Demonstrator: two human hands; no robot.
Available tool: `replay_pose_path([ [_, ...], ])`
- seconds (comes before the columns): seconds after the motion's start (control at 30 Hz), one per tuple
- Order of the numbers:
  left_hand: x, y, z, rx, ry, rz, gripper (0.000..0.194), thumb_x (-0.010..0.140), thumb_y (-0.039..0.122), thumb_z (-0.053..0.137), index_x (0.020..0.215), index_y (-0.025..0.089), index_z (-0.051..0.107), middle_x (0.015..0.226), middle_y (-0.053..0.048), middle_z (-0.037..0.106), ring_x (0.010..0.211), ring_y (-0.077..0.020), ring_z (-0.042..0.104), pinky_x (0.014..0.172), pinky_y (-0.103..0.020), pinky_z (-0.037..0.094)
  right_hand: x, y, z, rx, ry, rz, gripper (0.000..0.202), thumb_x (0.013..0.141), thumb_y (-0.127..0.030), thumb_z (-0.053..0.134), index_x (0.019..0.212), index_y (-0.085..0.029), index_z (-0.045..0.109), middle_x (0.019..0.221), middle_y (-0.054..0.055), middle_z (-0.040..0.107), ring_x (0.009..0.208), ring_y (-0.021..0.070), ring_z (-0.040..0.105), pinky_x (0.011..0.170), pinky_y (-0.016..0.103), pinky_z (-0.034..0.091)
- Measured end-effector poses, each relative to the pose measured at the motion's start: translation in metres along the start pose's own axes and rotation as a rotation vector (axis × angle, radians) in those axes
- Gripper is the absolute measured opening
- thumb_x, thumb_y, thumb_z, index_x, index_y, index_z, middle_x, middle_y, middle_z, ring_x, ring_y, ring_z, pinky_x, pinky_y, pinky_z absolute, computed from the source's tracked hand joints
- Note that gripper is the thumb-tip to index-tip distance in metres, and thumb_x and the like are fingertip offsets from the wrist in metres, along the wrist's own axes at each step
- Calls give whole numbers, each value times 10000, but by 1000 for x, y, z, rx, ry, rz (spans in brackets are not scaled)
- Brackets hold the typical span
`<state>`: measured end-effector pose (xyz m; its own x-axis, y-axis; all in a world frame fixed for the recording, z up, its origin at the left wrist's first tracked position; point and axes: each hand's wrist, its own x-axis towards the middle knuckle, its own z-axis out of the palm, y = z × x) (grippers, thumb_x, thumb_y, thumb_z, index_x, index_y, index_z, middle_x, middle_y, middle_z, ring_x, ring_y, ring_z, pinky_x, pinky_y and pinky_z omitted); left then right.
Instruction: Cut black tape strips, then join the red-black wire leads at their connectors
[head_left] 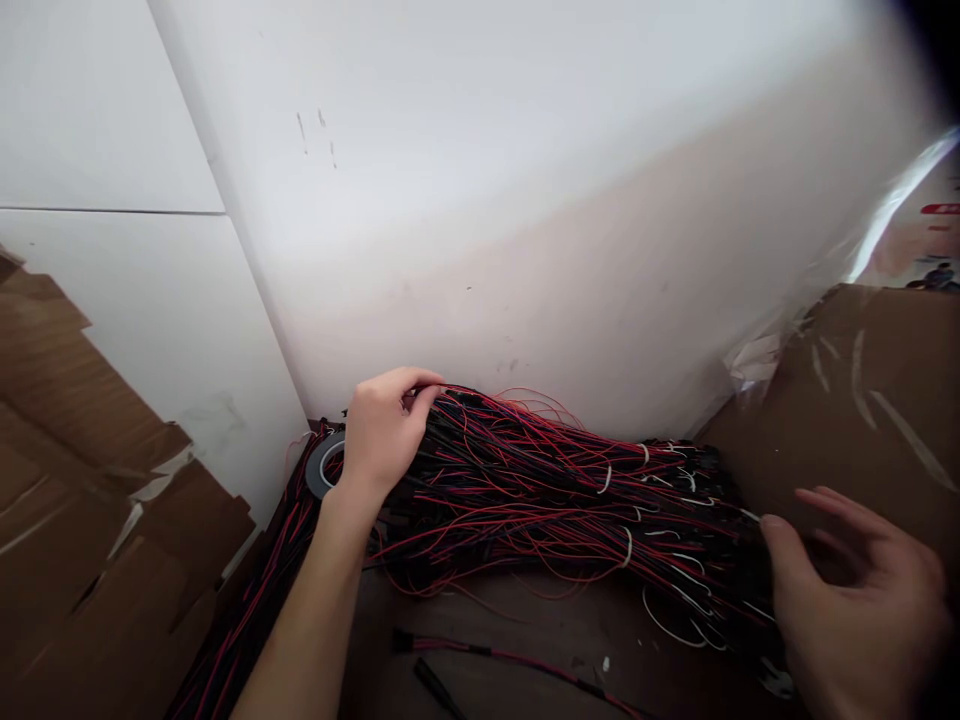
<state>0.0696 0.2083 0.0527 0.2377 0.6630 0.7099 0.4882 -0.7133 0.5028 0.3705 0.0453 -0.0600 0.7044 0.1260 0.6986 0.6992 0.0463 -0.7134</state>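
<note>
Bundles of thin red and black wires (525,450), bound with white ties, lie across the dark surface against the wall. My left hand (386,425) pinches some of these wires at the upper left end of the pile, thumb against fingers. At the right end of the bundles, my right hand (855,590) is held with its thumb and fingers apart and nothing visible between them. A grey roll of tape (324,466) sits just left of my left wrist. One separate red and black cable (517,660) lies in front of the pile.
More red and black wires (251,620) run along the lower left. Torn brown cardboard (97,480) stands at the left, and a cardboard box (870,390) with clear tape at the right. Behind is a white wall (487,200). A black piece (437,687) lies near the front edge.
</note>
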Motion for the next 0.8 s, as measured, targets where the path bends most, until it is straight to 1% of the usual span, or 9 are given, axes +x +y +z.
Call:
replay_pose_path([
  [0.07,2,2,-5,-64,14,-21,116,836,166,639,846,175,755,825,-34,768,731,-156,685,696,-284,520,-3,-7,-1,-198,-1,-220,207,789,-271,678,964,-164,702,1152,213,678,1161,403,591,976,607,436],
  [0.13,3,8,-8,-133,-2,-22,110,829,168,648,832,171,758,809,-33,767,717,-146,683,669,-261,519,-9,-17,1,-218,-41,-389,138,839,-257,651,934,-167,691,1105,190,699,1094,363,629,974,560,442],
  [0.2,3,16,-11,-179,-12,-5,105,827,172,655,826,171,760,802,-32,766,705,-138,679,652,-247,517,-18,-27,5,-161,-181,-506,108,879,-258,627,949,-189,672,1032,138,717,1005,311,657,935,509,448],
  [0.27,2,26,-14,-199,-14,21,103,829,173,660,827,178,763,795,-27,764,689,-129,670,633,-238,510,-29,-35,11,-133,-332,-569,131,910,-300,604,983,-212,666,1013,103,714,994,295,644,911,487,424],
  [0.33,0,37,-17,-216,-19,48,102,834,170,665,831,189,765,787,-17,761,677,-121,661,609,-229,500,-38,-39,16,-148,-427,-576,205,933,-370,569,1038,-222,666,1073,104,692,1023,302,617,886,477,403],
  [0.43,-3,52,-22,-270,-42,86,89,827,161,685,812,197,765,770,-8,757,670,-119,654,566,-218,485,-48,-41,21,-161,-491,-549,288,954,-426,520,1111,-222,648,1149,114,655,1053,304,588,868,464,394],
  [0.6,-7,70,-31,-381,-91,124,86,823,146,698,813,198,765,773,-12,752,702,-131,665,604,-236,506,-56,-43,23,-109,-518,-479,275,952,-416,531,1119,-218,625,1145,107,634,1068,285,568,881,444,406],
  [0.7,-9,74,-33,-423,-79,133,85,827,157,699,823,207,768,793,-17,749,720,-142,668,632,-260,516,-59,-44,23,-82,-524,-454,284,943,-424,547,1109,-204,618,1129,112,624,1058,283,566,875,442,416],
  [0.8,-10,75,-33,-419,-49,129,83,835,182,694,831,221,767,792,-16,744,724,-156,671,641,-282,529,-60,-47,23,-30,-496,-424,225,934,-385,573,1061,-212,639,1095,100,628,1036,273,576,875,443,423],
])
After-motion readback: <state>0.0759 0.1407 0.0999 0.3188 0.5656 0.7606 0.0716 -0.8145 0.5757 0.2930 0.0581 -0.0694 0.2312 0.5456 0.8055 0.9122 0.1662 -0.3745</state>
